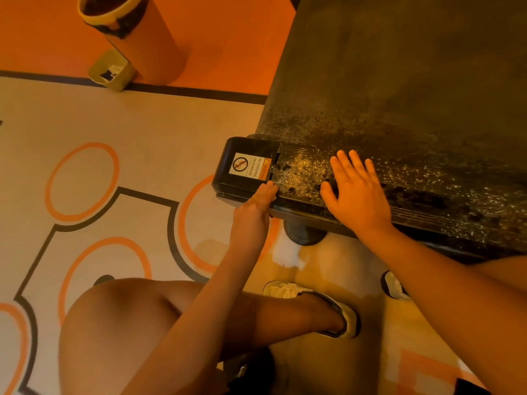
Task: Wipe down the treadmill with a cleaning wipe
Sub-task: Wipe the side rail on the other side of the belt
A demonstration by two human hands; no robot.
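Found the left grip (256, 199) at the near corner of the treadmill (399, 81), fingertips on the seam beside the black end cap (245, 163). Made out only a white sliver, probably the wipe (274, 197), under those fingertips; could not tell whether pinched or merely pressed flat. Found the right grip (356, 189) just to its right, palm down, fingers spread flat on the speckled rear edge, holding nothing.

Judged the gritty belt to stretch beyond and to the right of the left grip, long axis running away from the body. Judged the right grip to lie across any sweep rightward along the edge.

Noted a warning sticker (251, 168) just beyond the left grip, a round foot (303, 235) below and between both grips, a white patch (286, 253) on the floor under it, and a bin (134, 38) well beyond to the left.
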